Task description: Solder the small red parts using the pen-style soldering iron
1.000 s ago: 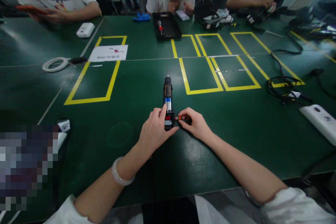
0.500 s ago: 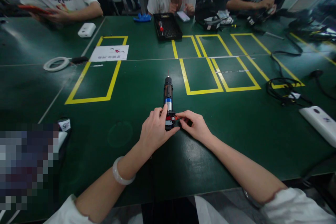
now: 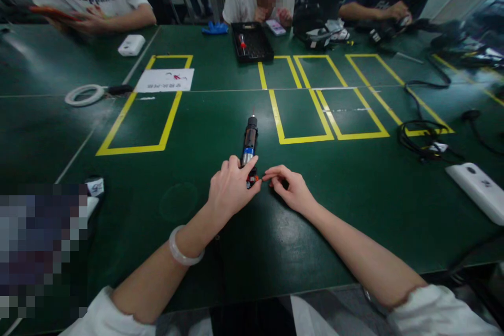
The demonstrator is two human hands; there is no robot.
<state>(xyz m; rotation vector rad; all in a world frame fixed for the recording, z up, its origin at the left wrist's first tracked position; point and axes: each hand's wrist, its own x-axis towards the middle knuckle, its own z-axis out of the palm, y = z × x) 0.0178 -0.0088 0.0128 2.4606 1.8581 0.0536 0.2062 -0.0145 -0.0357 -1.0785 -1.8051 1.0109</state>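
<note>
An electric screwdriver [image 3: 249,139] with its inside laid bare lies on the green table, its thin bit facing away from me. A silver and blue motor and small red parts at its near end are visible. My left hand [image 3: 231,186] is closed around the near part of the tool, covering much of it. Just to the right, my right hand [image 3: 290,187] is apart from the tool. Its index finger points toward the red parts, with the thumb slightly below, and I see nothing between them.
Yellow tape frames [image 3: 307,140] mark the table. Farther off are a black tray [image 3: 255,52] with a red screwdriver, a white paper [image 3: 165,80], and a coiled white cable [image 3: 84,95]. A black cable [image 3: 419,139] and white device [image 3: 478,189] lie right. Several people sit opposite.
The screwdriver has tilted and shifted slightly left under my left hand. My right fingers, earlier against its red parts, are now apart from it.
</note>
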